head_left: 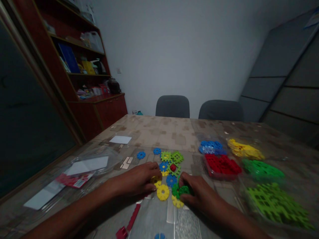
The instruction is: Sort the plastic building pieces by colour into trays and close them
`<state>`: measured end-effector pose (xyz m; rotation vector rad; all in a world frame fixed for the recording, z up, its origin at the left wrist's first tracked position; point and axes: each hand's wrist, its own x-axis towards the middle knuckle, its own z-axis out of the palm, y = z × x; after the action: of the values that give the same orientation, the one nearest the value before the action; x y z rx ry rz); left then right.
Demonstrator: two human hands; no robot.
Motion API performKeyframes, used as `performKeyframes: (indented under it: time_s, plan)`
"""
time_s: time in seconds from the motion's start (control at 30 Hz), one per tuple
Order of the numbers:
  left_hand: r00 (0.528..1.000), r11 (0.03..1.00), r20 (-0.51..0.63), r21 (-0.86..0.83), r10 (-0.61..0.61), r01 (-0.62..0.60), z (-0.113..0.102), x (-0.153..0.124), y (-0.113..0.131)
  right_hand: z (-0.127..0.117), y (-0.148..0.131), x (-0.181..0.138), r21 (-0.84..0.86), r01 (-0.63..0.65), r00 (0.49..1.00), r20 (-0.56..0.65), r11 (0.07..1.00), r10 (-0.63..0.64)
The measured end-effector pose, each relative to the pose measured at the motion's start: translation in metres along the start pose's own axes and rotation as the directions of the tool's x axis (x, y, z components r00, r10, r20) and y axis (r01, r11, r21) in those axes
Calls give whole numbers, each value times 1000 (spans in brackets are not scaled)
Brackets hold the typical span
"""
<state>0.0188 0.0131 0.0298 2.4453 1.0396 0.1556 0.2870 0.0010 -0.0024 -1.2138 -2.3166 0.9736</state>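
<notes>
A table (149,132) covered in a beige and brown block pattern. At left, a white card (121,139) lies far; nearer are clear plastic packaging (113,159), more white cards (88,165) and a red-and-white packet (74,179). In the middle, two blue discs (138,155) lie beyond a cluster of light-green squares (176,156) and blue and yellow notched wheels (162,198). Nearer, a dark-red bar (133,217). At right, clear tubs (220,176) hold blue (210,146), yellow (244,150), red (221,165), green (263,170) and, nearest, light-green pieces (276,202).

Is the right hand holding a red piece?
No, the right hand holds green pieces just above a yellow piece as seen in the picture.
</notes>
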Motion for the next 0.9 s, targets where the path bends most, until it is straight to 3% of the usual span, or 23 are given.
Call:
performKeyframes:
  time_s: [0.2, 0.47, 0.6, 0.73, 0.8, 0.9]
  plan:
    - [1000, 1000, -8, 20, 16, -16, 3, 0, -2, -30, -9, -7, -66, 58, 997, -41, 996, -60]
    - [1000, 1000, 2, 23, -19, 19, 5, 0, -3, -128, -4, -37, -281, -51, 950, -311, 958, -41]
    - [999, 999, 1, 35, -37, 37, 7, 1, -4, -161, 25, -65, -323, -143, 889, -458, 936, -23]
    - [1000, 999, -18, 46, -13, 14, 9, 3, -7, -190, 71, -88, -292, -336, 793, -601, 895, 102]
    - [1000, 999, -23, 45, -3, 4, 11, 3, -9, -204, 95, -95, -266, -417, 744, -649, 869, 159]
    - [1000, 999, -18, 48, -1, 2, 12, 3, -11, -216, 125, -100, -246, -468, 710, -676, 848, 195]
